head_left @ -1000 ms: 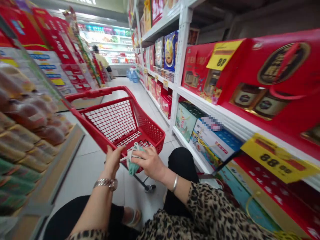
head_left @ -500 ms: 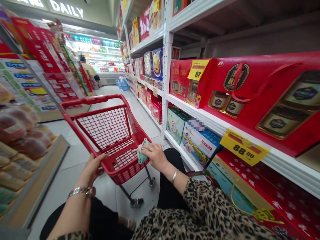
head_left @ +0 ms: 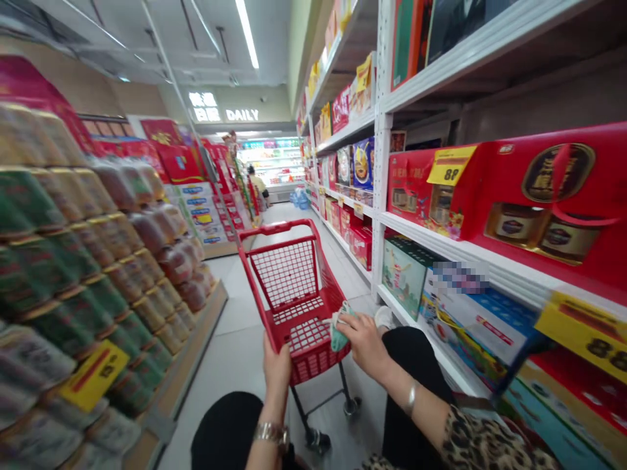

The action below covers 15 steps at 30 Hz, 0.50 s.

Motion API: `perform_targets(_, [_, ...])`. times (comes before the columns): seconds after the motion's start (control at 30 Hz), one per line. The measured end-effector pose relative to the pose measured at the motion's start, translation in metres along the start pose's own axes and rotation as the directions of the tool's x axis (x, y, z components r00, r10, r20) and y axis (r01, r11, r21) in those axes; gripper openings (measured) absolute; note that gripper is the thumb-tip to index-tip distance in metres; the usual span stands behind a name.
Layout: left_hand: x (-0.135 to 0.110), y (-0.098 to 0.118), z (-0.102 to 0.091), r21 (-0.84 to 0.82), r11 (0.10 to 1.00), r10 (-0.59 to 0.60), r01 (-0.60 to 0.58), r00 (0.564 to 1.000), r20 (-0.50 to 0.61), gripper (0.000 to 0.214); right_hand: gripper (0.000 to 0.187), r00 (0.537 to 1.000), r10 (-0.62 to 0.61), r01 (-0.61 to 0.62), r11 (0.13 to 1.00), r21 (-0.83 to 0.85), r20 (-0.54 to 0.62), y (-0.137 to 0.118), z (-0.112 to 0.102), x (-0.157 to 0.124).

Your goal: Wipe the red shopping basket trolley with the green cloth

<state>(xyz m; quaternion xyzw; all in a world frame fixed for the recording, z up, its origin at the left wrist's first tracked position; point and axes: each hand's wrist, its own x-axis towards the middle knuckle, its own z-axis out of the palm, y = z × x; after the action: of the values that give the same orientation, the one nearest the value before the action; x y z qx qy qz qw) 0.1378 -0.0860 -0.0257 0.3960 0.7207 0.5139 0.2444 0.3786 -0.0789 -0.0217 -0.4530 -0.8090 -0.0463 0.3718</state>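
In front of my knees stands a red plastic shopping cart (head_left: 288, 290) with grid walls and dark metal legs on casters. My left hand (head_left: 277, 362) is closed round the near left corner of its basket, the fingertips partly hidden behind the rim. A crumpled pale green and white cloth (head_left: 339, 333) is bunched in my right hand (head_left: 363, 341). That hand presses the cloth onto the cart's rim at the near right corner.
White shelving (head_left: 381, 163) with red gift boxes (head_left: 548, 189) runs close along my right. Stacked packaged goods (head_left: 93, 281) rise on a low platform at left. A person (head_left: 257, 183) is far down the tiled aisle, near a lit refrigerated display (head_left: 274, 163).
My view has swung left and up, so the cart and both hands appear farther right. More of the left stack shows. Both hands are still at the cart's near corners, the cloth in the right.
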Motion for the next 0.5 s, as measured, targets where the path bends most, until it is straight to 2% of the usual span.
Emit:
perform_targets(0.13, [0.002,-0.001,-0.001,-0.064,0.997,-0.039,0.039,0.999,0.000,0.078,0.051,0.996,-0.087,0.087,0.996,0.012,-0.038,0.007,0.006,-0.003])
perform_targets(0.27, [0.005,0.001,-0.008,-0.084,0.996,-0.033,0.034,0.999,0.005,0.079,0.051,0.986,-0.157,0.156,0.988,-0.015,-0.052,0.016,-0.002,-0.004])
perform_targets(0.5, [0.005,0.007,-0.023,-0.120,0.992,-0.036,0.041,0.998,0.045,0.084,0.049,0.990,-0.139,0.137,0.988,-0.067,-0.027,0.035,-0.013,-0.001])
